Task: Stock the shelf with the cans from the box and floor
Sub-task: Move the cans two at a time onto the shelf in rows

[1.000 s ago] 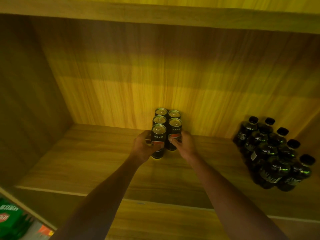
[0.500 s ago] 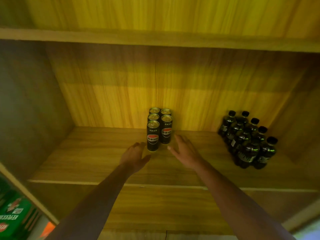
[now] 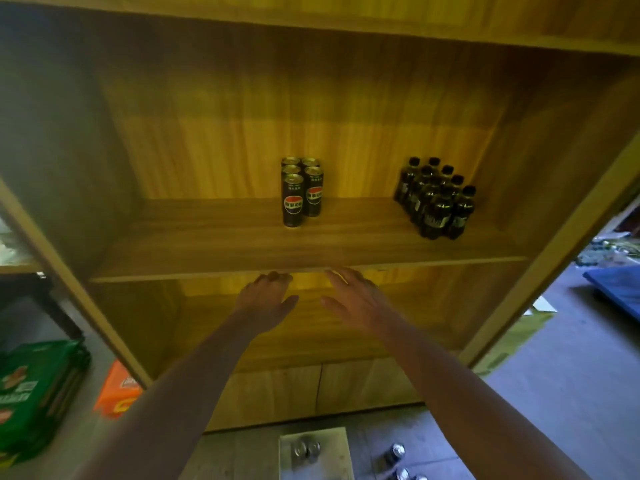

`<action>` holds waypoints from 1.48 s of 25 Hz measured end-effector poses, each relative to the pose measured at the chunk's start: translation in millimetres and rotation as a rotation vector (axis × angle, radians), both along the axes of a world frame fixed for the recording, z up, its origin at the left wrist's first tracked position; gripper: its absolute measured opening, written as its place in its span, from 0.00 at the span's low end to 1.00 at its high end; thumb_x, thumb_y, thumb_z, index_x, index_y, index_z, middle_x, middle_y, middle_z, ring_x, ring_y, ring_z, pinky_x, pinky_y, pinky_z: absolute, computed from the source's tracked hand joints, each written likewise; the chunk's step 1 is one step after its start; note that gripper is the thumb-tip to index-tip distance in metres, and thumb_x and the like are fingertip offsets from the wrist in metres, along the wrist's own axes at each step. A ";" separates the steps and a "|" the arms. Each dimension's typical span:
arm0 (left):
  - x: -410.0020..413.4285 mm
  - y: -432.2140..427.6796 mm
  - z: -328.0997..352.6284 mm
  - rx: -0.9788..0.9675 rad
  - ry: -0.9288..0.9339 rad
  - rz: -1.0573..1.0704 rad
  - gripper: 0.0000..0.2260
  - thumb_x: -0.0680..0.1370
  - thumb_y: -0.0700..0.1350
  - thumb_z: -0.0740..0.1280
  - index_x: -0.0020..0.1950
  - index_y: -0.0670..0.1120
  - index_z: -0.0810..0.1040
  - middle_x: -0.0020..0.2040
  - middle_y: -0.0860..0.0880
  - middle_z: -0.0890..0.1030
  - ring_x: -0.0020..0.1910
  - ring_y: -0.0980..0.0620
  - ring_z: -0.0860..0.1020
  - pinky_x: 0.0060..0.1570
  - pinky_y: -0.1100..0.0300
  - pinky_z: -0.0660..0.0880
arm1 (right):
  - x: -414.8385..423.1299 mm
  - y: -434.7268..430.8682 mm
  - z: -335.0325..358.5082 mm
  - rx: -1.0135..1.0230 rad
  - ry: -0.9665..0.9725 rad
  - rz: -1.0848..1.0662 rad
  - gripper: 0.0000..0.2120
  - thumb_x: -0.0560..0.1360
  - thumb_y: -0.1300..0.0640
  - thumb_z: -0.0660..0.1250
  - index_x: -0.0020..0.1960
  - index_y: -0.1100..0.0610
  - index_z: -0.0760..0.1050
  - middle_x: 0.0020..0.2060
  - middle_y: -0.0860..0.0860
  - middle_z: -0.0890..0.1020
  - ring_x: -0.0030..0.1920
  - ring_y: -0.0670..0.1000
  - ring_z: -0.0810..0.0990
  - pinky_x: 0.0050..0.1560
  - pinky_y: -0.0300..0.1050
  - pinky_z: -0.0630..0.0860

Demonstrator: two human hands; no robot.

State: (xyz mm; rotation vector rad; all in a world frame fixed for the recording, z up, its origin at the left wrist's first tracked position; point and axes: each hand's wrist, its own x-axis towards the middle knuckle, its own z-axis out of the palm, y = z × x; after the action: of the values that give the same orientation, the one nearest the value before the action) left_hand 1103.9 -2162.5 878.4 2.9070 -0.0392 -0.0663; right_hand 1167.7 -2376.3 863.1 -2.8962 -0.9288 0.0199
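**Shelf Status: Both Hands Empty**

The wooden shelf carries two groups, well apart: a cluster of dark bottles at the right, and five black cola cans upright near the centre, touching in two rows. The left hand and right hand hang just below the shelf's front edge — fingers spread, holding nothing. On the floor, a pale box contains boxed cans; loose cans stand just beside it, to the right.

Five black cans stand upright, clustered on the shelf; the box holds more, loose cans beside it
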 end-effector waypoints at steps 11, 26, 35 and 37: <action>-30.3 -30.3 -258.9 -0.011 0.235 0.110 0.22 0.81 0.56 0.58 0.71 0.45 0.69 0.66 0.43 0.74 0.65 0.41 0.73 0.60 0.46 0.73 | -26.0 -4.2 -260.0 -0.077 0.164 0.011 0.34 0.81 0.35 0.49 0.80 0.55 0.59 0.77 0.56 0.65 0.74 0.60 0.67 0.67 0.58 0.73; -39.7 -73.9 -915.0 -0.256 0.292 0.371 0.30 0.74 0.56 0.70 0.70 0.46 0.64 0.63 0.44 0.75 0.61 0.38 0.76 0.52 0.45 0.75 | -51.7 -40.8 -924.8 0.074 0.447 -0.194 0.33 0.79 0.40 0.64 0.76 0.59 0.61 0.68 0.58 0.73 0.65 0.61 0.75 0.56 0.58 0.77; -20.5 -75.2 -942.5 -0.456 0.192 0.431 0.29 0.67 0.49 0.77 0.63 0.44 0.70 0.59 0.42 0.80 0.57 0.39 0.80 0.52 0.48 0.77 | -51.1 -23.7 -955.8 0.490 0.555 -0.432 0.29 0.73 0.41 0.74 0.65 0.56 0.70 0.57 0.53 0.82 0.55 0.58 0.81 0.51 0.56 0.79; -24.3 -73.5 -920.7 -0.471 0.177 0.420 0.28 0.66 0.50 0.78 0.62 0.46 0.72 0.57 0.44 0.82 0.54 0.41 0.81 0.51 0.47 0.78 | -52.5 -27.2 -935.3 0.490 0.556 -0.430 0.29 0.72 0.39 0.73 0.64 0.55 0.71 0.56 0.52 0.83 0.54 0.57 0.82 0.50 0.55 0.79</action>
State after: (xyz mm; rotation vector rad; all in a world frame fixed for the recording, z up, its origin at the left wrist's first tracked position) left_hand 1079.6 -2236.0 -42.3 2.3714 0.5117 -0.2089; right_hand 1115.2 -2403.5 -72.2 -2.3647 -0.1738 0.4637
